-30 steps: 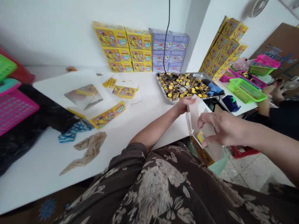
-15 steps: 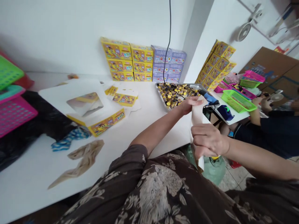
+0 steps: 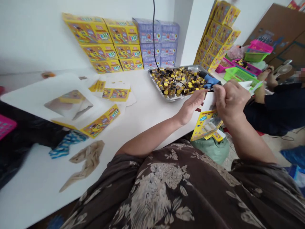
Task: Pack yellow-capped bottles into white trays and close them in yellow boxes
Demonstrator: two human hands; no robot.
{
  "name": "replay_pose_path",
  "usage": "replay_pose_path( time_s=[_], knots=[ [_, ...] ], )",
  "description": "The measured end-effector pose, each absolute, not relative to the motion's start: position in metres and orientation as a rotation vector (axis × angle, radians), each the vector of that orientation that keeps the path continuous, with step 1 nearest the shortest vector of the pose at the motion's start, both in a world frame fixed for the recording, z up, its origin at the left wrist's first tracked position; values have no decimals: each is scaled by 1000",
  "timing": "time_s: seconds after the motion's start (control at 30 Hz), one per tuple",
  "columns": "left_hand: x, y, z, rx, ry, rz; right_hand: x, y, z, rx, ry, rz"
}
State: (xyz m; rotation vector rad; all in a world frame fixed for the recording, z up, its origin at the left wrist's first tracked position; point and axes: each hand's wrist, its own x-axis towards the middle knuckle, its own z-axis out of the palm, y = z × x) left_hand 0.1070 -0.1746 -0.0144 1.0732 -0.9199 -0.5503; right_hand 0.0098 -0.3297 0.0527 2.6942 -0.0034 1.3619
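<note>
Between my hands is a yellow printed cardboard carton [image 3: 199, 128] with a window, tilted in front of me at the table's right edge, its white flaps sticking out at the right. My left hand [image 3: 192, 106] is closed at its left upper side, fingers pressed together along the edge. My right hand [image 3: 231, 98] is closed over the top edge, thumb bent towards the left fingers. Part of the carton is hidden behind the right hand. Just beyond, a metal tray [image 3: 170, 100] holds several small yellow-and-black capped tubes and a blue tool [image 3: 209, 79] with a black cord.
Stacked yellow boxes [image 3: 102, 35] and purple boxes [image 3: 158, 41] stand by the wall. Flat carton sheets [image 3: 26, 92], a blue patterned cloth [image 3: 69, 143] and a tan cloth [image 3: 88, 159] lie left. A green sack [image 3: 212, 148] sits below; a co-worker [image 3: 283, 101] is at right, near baskets.
The carton has turned from a narrow white folded strip to show its yellow printed face. My right hand has risen to the top edge. The view has shifted, bringing the tray nearer.
</note>
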Motion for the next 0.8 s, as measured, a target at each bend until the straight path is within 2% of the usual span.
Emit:
replay_pose_path(
  time_s=[0.1,0.23,0.43,0.63,0.7,0.8],
  knots=[
    [106,-173,-19,1063,-896,-596,6,-325,29,2656,-93,1431],
    [115,-159,-25,1106,-1029,-447,8,-315,-6,2788,-154,1444],
    [128,-110,-48,1390,-1594,-121,-10,-279,-38,2697,234,1591],
    [119,-73,-52,1888,-2121,454,-36,-261,-33,2732,775,1300],
    [119,-64,-49,1925,-2137,582,-39,-264,-29,2744,904,1239],
    [125,-57,-54,2037,-2028,563,-43,-271,-25,2847,888,1037]
  ],
)
